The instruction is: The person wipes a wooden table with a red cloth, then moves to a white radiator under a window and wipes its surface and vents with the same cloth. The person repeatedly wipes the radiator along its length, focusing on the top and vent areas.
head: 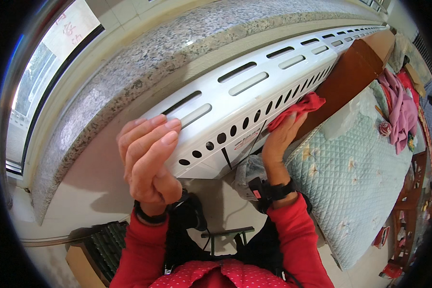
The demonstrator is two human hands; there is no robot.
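A white slotted metal radiator cover point(216, 104) runs from the middle of the view to the upper right, below a granite window sill. My left hand point(151, 158) is at the cover's near end, fingers bent, fingertips over its slotted top edge; no object shows in it. Against the cover's front face, just below the row of holes, my right hand point(282, 138) presses a red cloth point(297, 109). The palm side and part of the cloth under the fingers are hidden. Both wrists wear black bands.
The granite sill point(129, 64) curves along the wall beside a window. A brown board or box point(345, 75) stands between the cover and a bed with a quilted pale green cover point(349, 172). A clear plastic bag point(250, 172) and a small stool point(228, 232) are below.
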